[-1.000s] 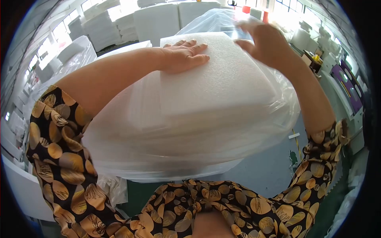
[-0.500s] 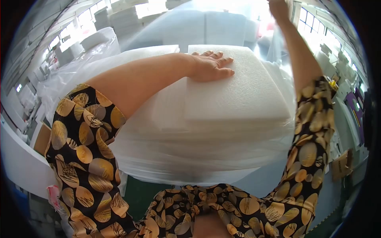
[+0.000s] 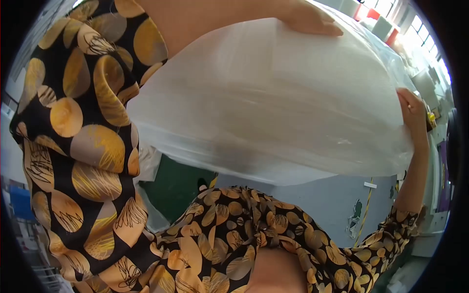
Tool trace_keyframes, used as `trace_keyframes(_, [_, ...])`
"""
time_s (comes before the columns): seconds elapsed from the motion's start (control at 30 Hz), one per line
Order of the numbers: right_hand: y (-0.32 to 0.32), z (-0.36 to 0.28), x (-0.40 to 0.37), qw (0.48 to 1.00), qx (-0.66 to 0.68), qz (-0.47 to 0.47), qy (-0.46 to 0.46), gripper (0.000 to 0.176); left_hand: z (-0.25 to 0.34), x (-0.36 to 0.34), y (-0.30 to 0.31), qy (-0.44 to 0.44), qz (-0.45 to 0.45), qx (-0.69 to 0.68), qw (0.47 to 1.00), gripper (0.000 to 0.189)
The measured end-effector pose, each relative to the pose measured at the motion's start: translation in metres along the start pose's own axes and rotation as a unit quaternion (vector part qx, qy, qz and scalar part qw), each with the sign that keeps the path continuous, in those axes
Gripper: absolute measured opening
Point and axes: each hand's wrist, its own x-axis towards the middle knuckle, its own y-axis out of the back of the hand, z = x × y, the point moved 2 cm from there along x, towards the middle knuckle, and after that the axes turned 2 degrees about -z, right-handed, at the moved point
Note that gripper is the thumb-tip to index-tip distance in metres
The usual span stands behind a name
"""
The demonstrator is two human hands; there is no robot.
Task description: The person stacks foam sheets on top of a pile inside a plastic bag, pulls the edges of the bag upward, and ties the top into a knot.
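Observation:
A large white foam bundle (image 3: 234,102) wrapped in clear plastic film fills the upper middle of the view. My left hand (image 3: 312,18) lies flat on its top, fingers stretched out together over the film. At the bundle's right side, my right hand (image 3: 413,105) has its fingers closed on the edge of the plastic film (image 3: 398,71). The film stretches over the foam's front and hangs down along the lower edge. Foam edges beneath it look blurred.
Below the bundle are a green floor area (image 3: 178,188) and a grey floor (image 3: 312,195) with a yellow-black line (image 3: 364,215). A blue object (image 3: 22,202) stands at far left. White material and shelving-like items line the right side.
My right hand has come down from high above to the bundle's right side, with film now over the top. The view has tilted and moved closer; my left hand appears further right.

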Motion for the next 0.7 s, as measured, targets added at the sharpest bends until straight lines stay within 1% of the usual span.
trace_keyframes(0.03, [0.005,-0.001,-0.003,0.997,0.046,0.034,-0.059,0.016,0.009,0.003,0.018,0.02,-0.005,0.011,1.0,0.032])
trace_keyframes(0.07, [0.007,0.002,-0.006,0.986,0.093,0.068,-0.121,0.017,0.016,0.005,0.038,0.029,-0.051,0.0,0.998,0.032])
trace_keyframes(0.1, [0.01,0.023,-0.013,0.987,0.06,0.085,-0.122,0.018,0.021,0.006,0.055,0.034,-0.109,-0.021,0.993,0.032])
trace_keyframes(0.13, [0.011,0.038,-0.017,0.987,0.04,0.12,-0.103,0.02,0.022,0.011,0.079,0.063,-0.177,-0.048,0.981,0.032])
trace_keyframes(0.17, [0.014,0.034,-0.02,0.978,0.061,0.149,-0.135,0.021,0.032,0.007,0.098,0.071,-0.24,-0.073,0.965,0.032])
trace_keyframes(0.2, [0.017,0.031,-0.025,0.967,0.081,0.177,-0.167,0.022,0.042,0.008,0.119,0.102,-0.316,-0.104,0.938,0.032])
trace_keyframes(0.23, [0.027,0.045,-0.027,0.967,0.083,0.168,-0.173,0.022,0.048,0.009,0.14,0.14,-0.398,-0.138,0.896,0.032])
trace_keyframes(0.27, [0.041,0.065,-0.031,0.963,0.117,0.22,-0.1,0.028,0.064,0.011,0.161,0.206,-0.503,-0.183,0.819,0.032])
trace_keyframes(0.3, [0.048,0.081,-0.042,0.95,0.151,0.272,-0.028,0.037,0.065,-0.01,0.16,0.105,-0.433,-0.139,0.885,0.032])
trace_keyframes(0.33, [0.055,0.064,-0.05,0.949,0.157,0.274,-0.015,0.04,0.068,-0.027,0.148,0.014,-0.339,-0.085,0.937,0.031])
trace_keyframes(0.37, [0.053,0.022,-0.051,0.956,0.152,0.25,-0.004,0.044,0.07,-0.044,0.135,-0.068,-0.226,-0.012,0.972,0.031])
trace_keyframes(0.4, [0.046,-0.023,-0.051,0.966,0.152,0.209,0.016,0.048,0.07,-0.06,0.116,-0.128,-0.108,0.075,0.983,0.03])
trace_keyframes(0.43, [0.038,-0.065,-0.047,0.976,0.148,0.155,0.048,0.052,0.06,-0.071,0.099,-0.167,-0.015,0.133,0.977,0.03])
trace_keyframes(0.47, [0.03,-0.1,-0.042,0.987,0.105,0.096,0.075,0.056,0.049,-0.073,0.081,-0.183,0.068,0.175,0.965,0.029])
trace_keyframes(0.5, [0.028,-0.123,-0.036,0.993,-0.023,0.043,0.105,0.07,0.048,-0.08,0.07,-0.215,0.149,0.218,0.94,0.028])
trace_keyframes(0.53, [0.022,-0.135,-0.031,0.979,-0.149,-0.012,0.136,0.085,0.045,-0.081,0.057,-0.228,0.2,0.237,0.923,0.028])
trace_keyframes(0.57, [0.012,-0.139,-0.03,0.975,-0.179,-0.008,0.129,0.085,0.059,-0.077,0.065,-0.23,0.21,0.231,0.922,0.028])
trace_keyframes(0.6, [-0.005,-0.138,-0.028,0.97,-0.208,-0.003,0.126,0.085,0.075,-0.074,0.072,-0.142,0.106,0.216,0.96,0.029])
trace_keyframes(0.63, [-0.02,-0.135,-0.024,0.971,-0.192,0.047,0.132,0.071,0.083,-0.071,0.073,-0.05,-0.002,0.196,0.979,0.03])
trace_keyframes(0.67, [-0.026,-0.12,-0.021,0.971,-0.195,0.041,0.133,0.071,0.085,-0.064,0.073,-0.047,0.001,0.191,0.98,0.03])
trace_keyframes(0.7, [-0.03,-0.098,-0.019,0.965,-0.214,0.062,0.137,0.06,0.086,-0.054,0.072,-0.085,0.032,0.147,0.985,0.037])
